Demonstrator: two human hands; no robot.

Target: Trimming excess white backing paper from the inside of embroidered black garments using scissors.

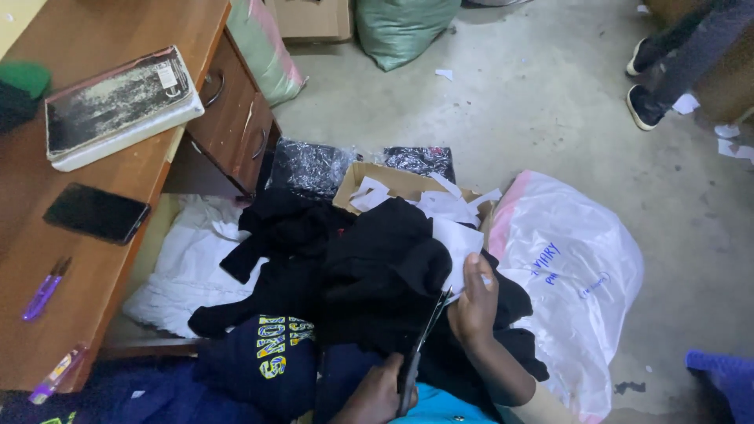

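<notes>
My left hand (375, 395) is at the bottom centre, closed on the handles of dark scissors (425, 336) whose blades point up and to the right. My right hand (474, 305) pinches a small white tag (486, 279) at the edge of a black garment (385, 271), just beside the scissor tips. The black garment lies heaped on my lap over other dark clothes. A navy garment with yellow lettering (275, 355) lies to the left of my left hand.
Wooden desk (94, 306) on the left holds a worn book (118, 102), a black phone (96, 212) and purple pens (43, 287). Cardboard box with white paper strips (397, 187), white plastic bag (577, 271), white cloth (184, 271), green sack (400, 27). Another person's feet (648, 86) top right.
</notes>
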